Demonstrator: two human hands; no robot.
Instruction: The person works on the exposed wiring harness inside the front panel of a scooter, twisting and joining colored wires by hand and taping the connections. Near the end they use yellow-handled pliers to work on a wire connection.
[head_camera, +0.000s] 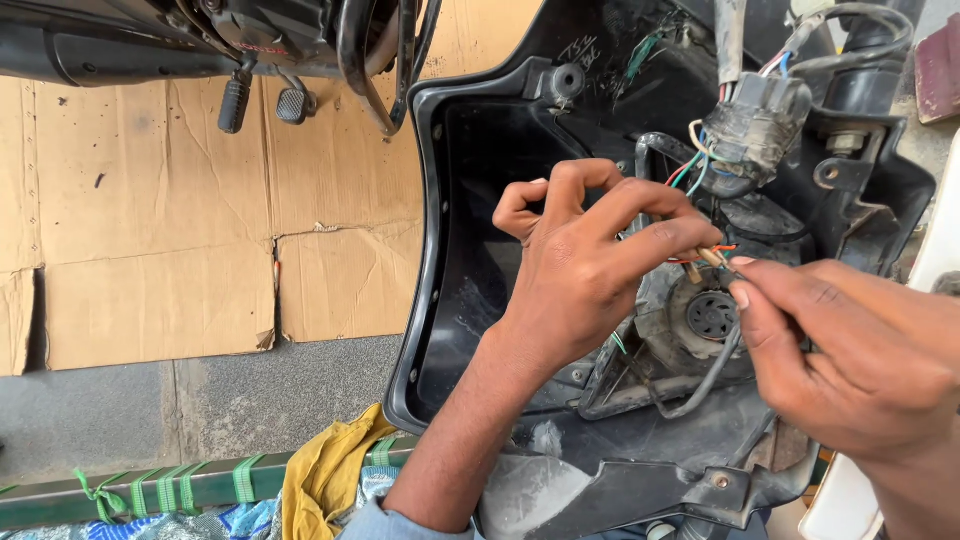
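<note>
The left hand is bare, with no glove, ring or watch, and its forearm is uncovered down to a light blue denim cuff rolled or pushed back near the elbow at the bottom edge of the view. The right hand is bare as well, with no jewellery on the fingers; its thumbnail is short and plain. The right wrist runs out of frame uncovered, so no sleeve shows on that side.
</note>
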